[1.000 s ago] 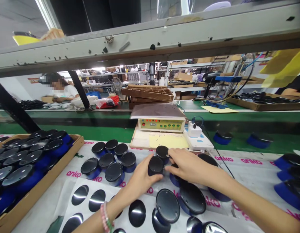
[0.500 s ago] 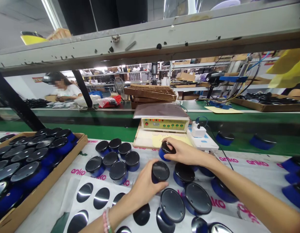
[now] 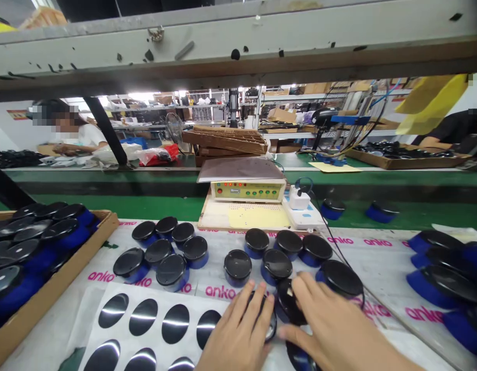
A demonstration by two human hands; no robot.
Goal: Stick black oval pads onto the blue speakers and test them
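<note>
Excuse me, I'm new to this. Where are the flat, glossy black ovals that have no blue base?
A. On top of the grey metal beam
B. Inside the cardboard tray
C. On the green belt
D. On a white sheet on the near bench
D. The flat glossy black ovals lie in rows on a white sheet, just left of the person's left hand.

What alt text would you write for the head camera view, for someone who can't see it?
Two bare hands reach over a white anko-printed sheet: the left hand is on one round blue piece with a glossy black top, and the right hand is on another. More such pieces stand nearby, beside a sheet of glossy black ovals and a cardboard tray.
</note>
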